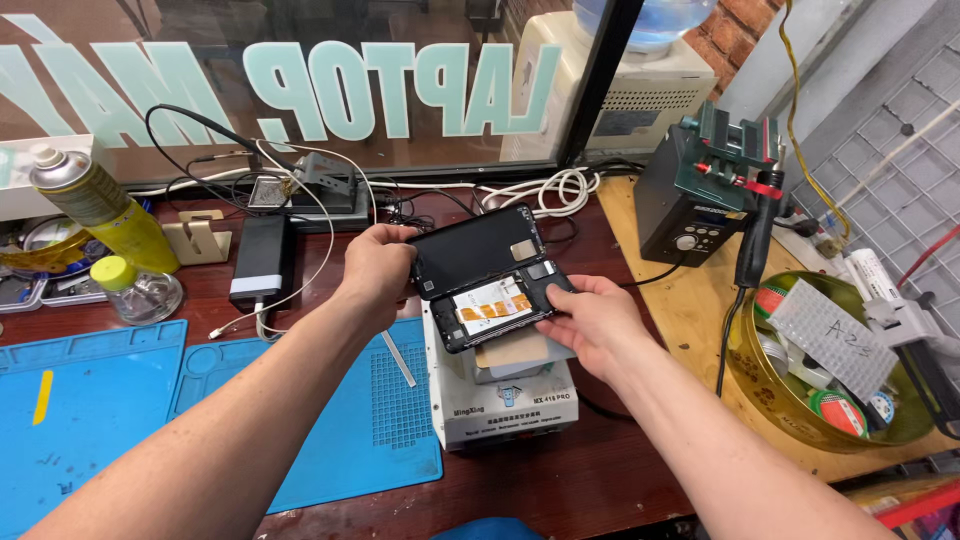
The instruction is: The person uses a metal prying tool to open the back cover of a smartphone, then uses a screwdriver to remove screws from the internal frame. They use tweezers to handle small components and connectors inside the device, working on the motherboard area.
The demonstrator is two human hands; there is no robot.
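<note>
Holding an opened black phone frame [487, 275] with both hands just above the white heating station [505, 395], inner side up, orange flex parts showing. Left hand [375, 270] is clamped on the frame's upper left edge, right hand [590, 320] closed on its lower right corner. Blue work mat [330, 440] lies just left of the station, a brass-coloured bowl [770, 395] of bits well off to its right.

Phone frame [487, 272]: black, with orange-and-white patch inside. Mats [95, 420]: bright blue (one carries a yellow strip). Spray can [105, 208]: yellow body, silver top. Heating box [505, 395]: white. Round tin [775, 385]: gold. Bench [560, 480]: dark red-brown.
</note>
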